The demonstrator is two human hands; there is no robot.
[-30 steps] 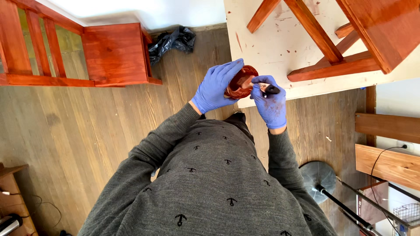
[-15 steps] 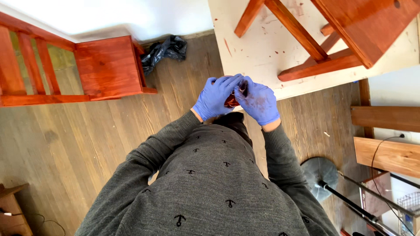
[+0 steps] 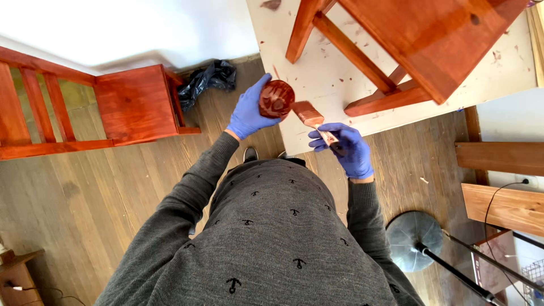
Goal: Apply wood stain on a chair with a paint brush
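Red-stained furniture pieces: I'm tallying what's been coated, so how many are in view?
2. One stained chair stands on the wooden floor at left by the wall; one upturned piece lies on the spattered board at top right. More may sit outside the picture.

Brush handle (image 3: 330, 139) mostly buried in the right hand (image 3: 347, 150); only the stained head shows. Left hand (image 3: 249, 113) covers the cup (image 3: 276, 98) wall, contents unreadable. Upturned chair (image 3: 419, 45) on the surface (image 3: 317, 73) cut off at top edge. Second chair (image 3: 85, 107) cropped left. Shoes (image 3: 250, 153) mostly behind the torso.
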